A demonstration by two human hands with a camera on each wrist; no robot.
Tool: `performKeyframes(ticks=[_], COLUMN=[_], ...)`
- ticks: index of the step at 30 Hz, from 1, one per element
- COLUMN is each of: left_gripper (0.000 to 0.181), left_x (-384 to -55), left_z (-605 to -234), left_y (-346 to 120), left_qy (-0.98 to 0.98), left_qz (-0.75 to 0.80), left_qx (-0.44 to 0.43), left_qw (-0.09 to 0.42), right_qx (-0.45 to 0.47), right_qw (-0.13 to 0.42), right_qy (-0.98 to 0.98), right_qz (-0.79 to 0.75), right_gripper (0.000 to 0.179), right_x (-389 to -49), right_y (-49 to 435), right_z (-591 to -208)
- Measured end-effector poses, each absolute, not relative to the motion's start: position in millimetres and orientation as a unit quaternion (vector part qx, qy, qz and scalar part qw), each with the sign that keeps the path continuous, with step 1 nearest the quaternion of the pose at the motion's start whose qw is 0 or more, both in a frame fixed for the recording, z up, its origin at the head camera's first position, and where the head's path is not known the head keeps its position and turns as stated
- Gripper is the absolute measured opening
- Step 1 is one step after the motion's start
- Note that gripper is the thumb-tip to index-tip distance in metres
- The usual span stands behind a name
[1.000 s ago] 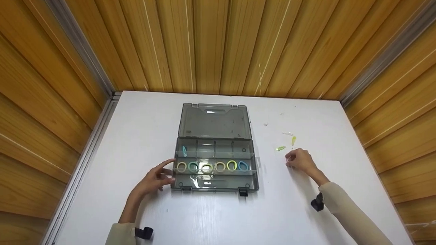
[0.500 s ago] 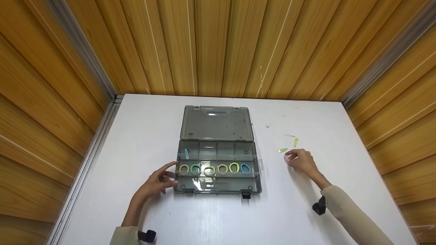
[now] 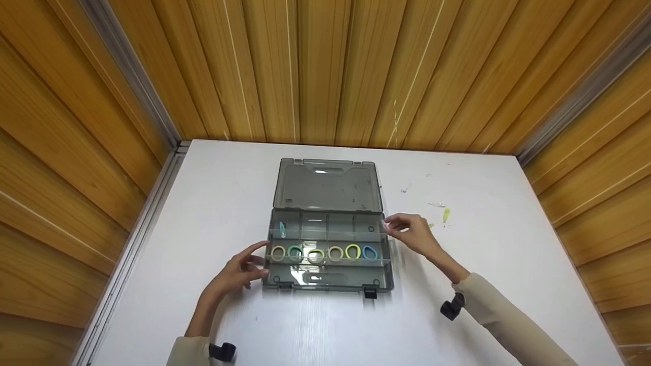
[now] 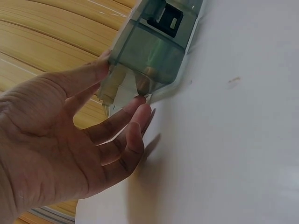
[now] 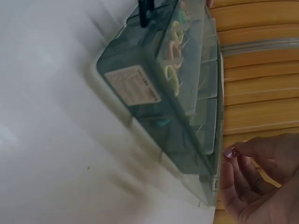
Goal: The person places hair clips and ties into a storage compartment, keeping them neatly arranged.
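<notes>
So we've got wood-look walls [image 3: 325, 76] around a white surface [image 3: 356, 330], and sitting on that a gray see-through box [image 3: 351, 278] with its lid [image 3: 328, 188] flipped back. The left hand [image 3: 234, 274] is at the box's left side, thumb and index finger apart, both touching it. The right hand [image 3: 413, 236] is by the right edge, level with the rear row, thumb and fingertips clamped on a small pink piece [image 5: 231, 152]; we can't tell if that touches the box. We count six colored rings [image 3: 348, 252] in the middle row, a teal clip [image 3: 283, 230] rear left, and a yellow clip [image 3: 446, 215] off to the right.
</notes>
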State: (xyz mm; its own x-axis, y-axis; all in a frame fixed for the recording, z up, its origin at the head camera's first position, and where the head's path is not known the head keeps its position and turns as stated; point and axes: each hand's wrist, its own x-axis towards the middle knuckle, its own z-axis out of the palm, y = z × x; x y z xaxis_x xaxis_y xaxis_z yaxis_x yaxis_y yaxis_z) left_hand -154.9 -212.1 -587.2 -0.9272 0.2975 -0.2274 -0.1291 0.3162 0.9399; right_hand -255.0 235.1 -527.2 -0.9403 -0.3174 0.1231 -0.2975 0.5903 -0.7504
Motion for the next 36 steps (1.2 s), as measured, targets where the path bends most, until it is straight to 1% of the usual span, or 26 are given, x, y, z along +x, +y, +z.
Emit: performKeyframes(ticks=[5,11,13,24,31,36], left_gripper=[0.074,0.074,0.073,0.073,0.074,0.074], left_x=[-154.0,-153.9,-154.1,-159.2,-157.9,-155.5], left_z=[-588.2,-587.6,-588.4,-587.9,-587.9,-587.9], left_y=[-213.9,-214.0,-213.3,-208.4,-209.7,-212.2], left_qy=[0.789,0.791,0.793,0.788,0.790,0.790], left_qz=[0.584,0.582,0.580,0.587,0.584,0.584], left_qx=[0.056,0.060,0.061,0.063,0.071,0.068], left_qw=[0.183,0.180,0.178,0.174,0.173,0.175], right_qx=[-0.212,-0.211,-0.211,-0.194,-0.156,-0.139], right_qw=[0.033,0.106,0.120,0.158,0.176,0.169], right_qy=[0.880,0.853,0.845,0.818,0.826,0.842], right_qz=[-0.424,-0.466,-0.477,-0.518,-0.513,-0.493], right_gripper=[0.015,0.018,0.018,0.016,0.018,0.017], right_x=[-261.6,-272.0,-275.8,-296.5,-295.1,-293.6], right_y=[199.6,163.9,152.8,104.4,77.4,65.0], right_z=[-516.0,-517.0,-519.4,-532.5,-544.7,-551.8])
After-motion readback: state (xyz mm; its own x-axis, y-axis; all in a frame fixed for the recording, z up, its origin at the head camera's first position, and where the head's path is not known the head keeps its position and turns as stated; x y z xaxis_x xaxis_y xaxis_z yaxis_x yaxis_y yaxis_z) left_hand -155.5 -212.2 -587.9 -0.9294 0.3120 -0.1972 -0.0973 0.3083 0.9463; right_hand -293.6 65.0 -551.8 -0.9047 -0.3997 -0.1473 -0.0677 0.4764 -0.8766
